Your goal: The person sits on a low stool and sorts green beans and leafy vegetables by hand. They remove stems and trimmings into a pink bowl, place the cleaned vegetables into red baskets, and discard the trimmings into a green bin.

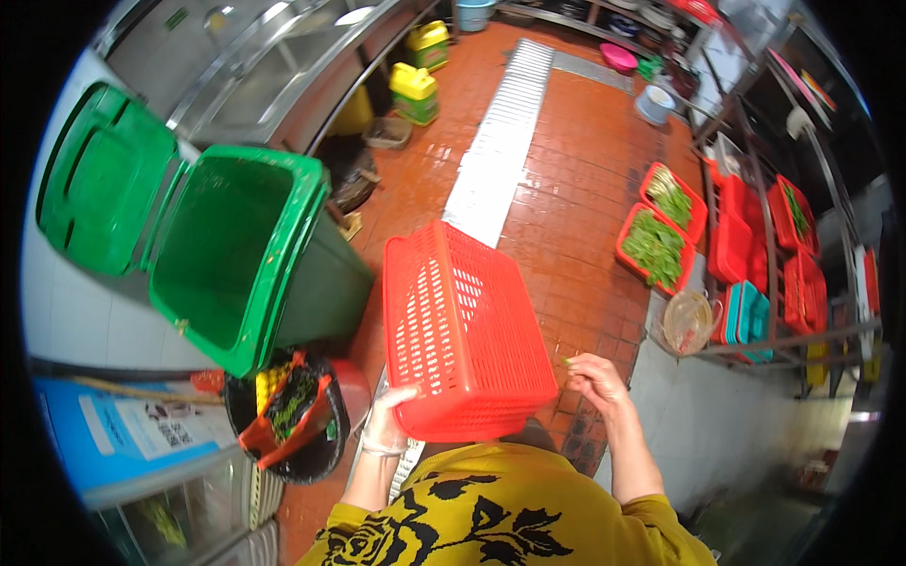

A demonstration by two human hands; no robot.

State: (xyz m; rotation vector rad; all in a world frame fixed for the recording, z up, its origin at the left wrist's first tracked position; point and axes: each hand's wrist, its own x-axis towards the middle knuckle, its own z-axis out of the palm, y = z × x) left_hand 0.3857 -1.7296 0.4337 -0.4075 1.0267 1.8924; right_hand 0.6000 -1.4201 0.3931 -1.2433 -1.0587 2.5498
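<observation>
A red perforated plastic basket [488, 318] is tilted in front of my body, its slotted outer faces turned up towards the camera. My left hand [398, 417], in a thin clear glove, holds it by the lower left corner. Just right of the basket, my right hand [593, 378] is raised, thumb and fingertips pinched together on a small green scrap [567, 361]. The inside of the basket is hidden. Left of it stands a green wheeled bin [304, 247] with its lid [106, 184] swung back. A black-lined bucket [329, 446] with green scraps and red bags is below the bin.
Two red baskets of leafy greens [655, 247] sit on the right by a metal rack [771, 339] holding red and teal baskets. A metal drain grate [502, 134] crosses the wet tiled floor [587, 177]. Yellow-green jugs [415, 95] stand beside the steel sink counter [297, 71].
</observation>
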